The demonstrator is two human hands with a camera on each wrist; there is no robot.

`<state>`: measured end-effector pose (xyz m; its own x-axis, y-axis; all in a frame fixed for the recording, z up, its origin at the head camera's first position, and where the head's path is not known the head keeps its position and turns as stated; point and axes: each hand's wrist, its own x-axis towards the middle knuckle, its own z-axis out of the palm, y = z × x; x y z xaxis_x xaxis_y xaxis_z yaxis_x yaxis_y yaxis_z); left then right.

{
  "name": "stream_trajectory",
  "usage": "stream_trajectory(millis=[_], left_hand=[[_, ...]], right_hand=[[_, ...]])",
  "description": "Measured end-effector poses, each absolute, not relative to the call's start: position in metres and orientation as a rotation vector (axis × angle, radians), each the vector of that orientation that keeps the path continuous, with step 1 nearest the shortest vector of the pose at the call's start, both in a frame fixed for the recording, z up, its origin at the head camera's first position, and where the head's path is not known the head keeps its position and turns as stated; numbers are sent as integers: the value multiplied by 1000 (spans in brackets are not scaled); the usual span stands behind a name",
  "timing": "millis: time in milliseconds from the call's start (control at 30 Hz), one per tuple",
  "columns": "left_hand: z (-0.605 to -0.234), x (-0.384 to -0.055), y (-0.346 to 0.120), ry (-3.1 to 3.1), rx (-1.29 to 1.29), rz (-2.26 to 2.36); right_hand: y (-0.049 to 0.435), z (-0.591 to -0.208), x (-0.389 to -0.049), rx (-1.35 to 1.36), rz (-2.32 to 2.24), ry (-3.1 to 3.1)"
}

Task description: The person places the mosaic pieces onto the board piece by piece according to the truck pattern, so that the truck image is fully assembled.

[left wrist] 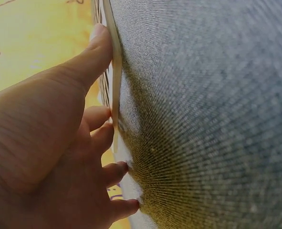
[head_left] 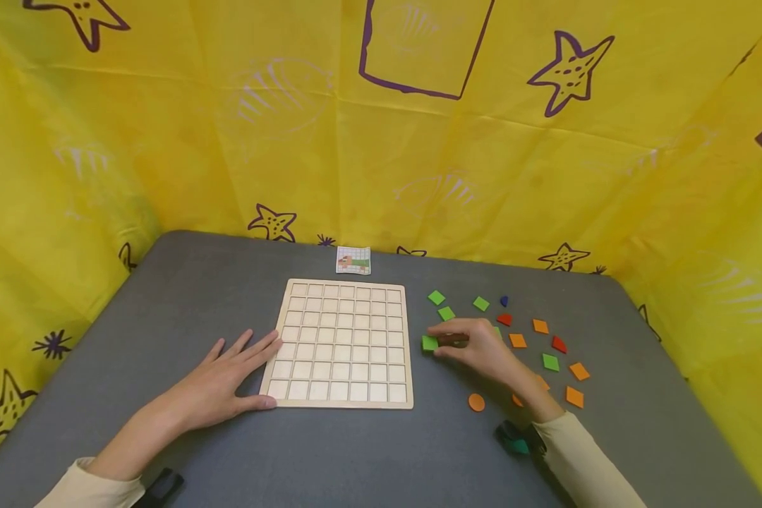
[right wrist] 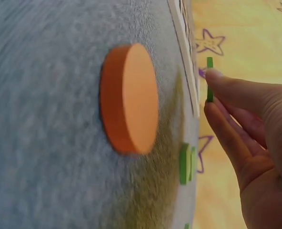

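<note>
A pale wooden board (head_left: pixel 345 403) with a grid of square recesses lies flat on the table. My left hand (head_left: pixel 225 384) rests at its left edge, fingers spread and straight, with thumb and index fingertips on the rim. To the right of the board, my right hand (head_left: pixel 482 347) pinches a green square tile (head_left: pixel 429 343) between thumb and fingers. In the right wrist view that green tile (right wrist: pixel 209 78) is seen edge-on, held above the table surface. Part of the loose tiles is hidden beneath the right hand and forearm.
Green squares (head_left: pixel 480 303), orange squares (head_left: pixel 574 396), red pieces (head_left: pixel 559 344), a blue piece (head_left: pixel 504 300) and an orange disc (head_left: pixel 476 402) lie scattered on the right. Behind the board is a small picture card (head_left: pixel 353 261). A yellow cloth (head_left: pixel 381 155) hangs around the dark table (head_left: pixel 355 458).
</note>
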<state>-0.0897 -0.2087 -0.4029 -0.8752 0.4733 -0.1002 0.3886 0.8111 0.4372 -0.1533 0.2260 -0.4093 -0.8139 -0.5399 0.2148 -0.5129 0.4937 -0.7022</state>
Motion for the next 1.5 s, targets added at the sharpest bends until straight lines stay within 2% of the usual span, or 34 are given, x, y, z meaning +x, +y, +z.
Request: stream_trajectory(millis=[867, 1500], left_hand=[[-402, -90, -208, 2800, 668, 608], [-401, -91, -207, 2766, 640, 617]], right_hand=[[183, -410, -170, -1116, -1124, 2716], [172, -410, -169, -1033, -967, 2733]])
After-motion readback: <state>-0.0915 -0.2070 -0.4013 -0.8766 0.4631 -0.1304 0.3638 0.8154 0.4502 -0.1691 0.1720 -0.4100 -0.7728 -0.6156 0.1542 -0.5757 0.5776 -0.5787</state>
